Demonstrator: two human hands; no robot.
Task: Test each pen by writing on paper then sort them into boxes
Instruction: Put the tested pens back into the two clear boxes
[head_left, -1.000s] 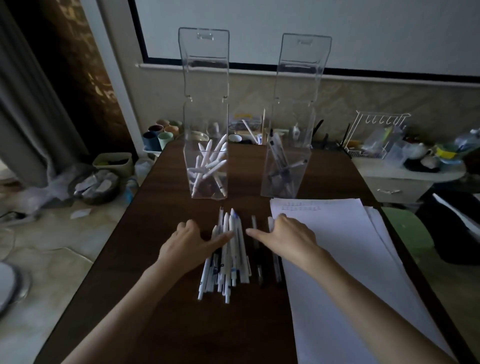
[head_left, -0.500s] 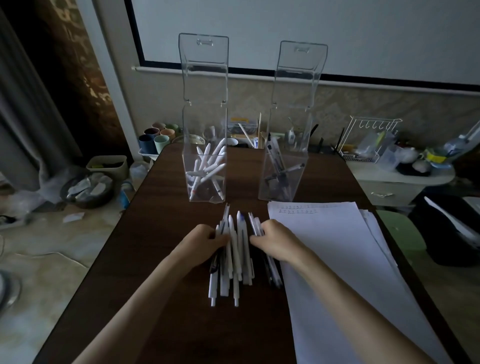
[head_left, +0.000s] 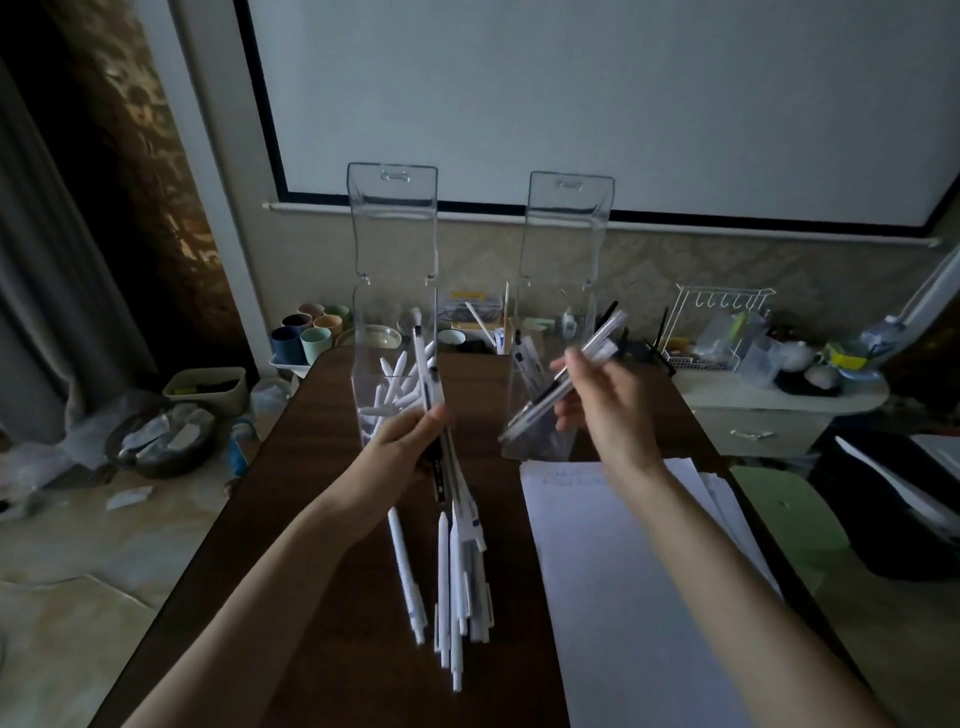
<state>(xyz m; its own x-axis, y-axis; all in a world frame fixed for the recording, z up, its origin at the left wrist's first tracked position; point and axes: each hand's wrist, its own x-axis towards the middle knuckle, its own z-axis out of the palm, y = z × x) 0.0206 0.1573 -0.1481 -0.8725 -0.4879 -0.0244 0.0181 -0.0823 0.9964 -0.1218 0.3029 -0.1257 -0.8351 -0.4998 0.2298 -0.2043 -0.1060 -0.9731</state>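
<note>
I count two clear boxes, the left box (head_left: 393, 312) and the right box (head_left: 566, 291). There are two hands: the left hand (head_left: 400, 447) grips what look like two or three pens (head_left: 428, 384), and the right hand (head_left: 602, 405) grips a similar small bunch (head_left: 597, 345). I make out roughly seven white pens (head_left: 462, 571) lying loose, too overlapped for a sure number, one stack of paper (head_left: 623, 597), and five or six cups (head_left: 314, 340).

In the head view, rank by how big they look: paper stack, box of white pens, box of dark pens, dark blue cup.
1. Paper stack, also nearest the camera.
2. Box of white pens and box of dark pens: they look alike, so tied.
3. Dark blue cup, also farthest.
</note>
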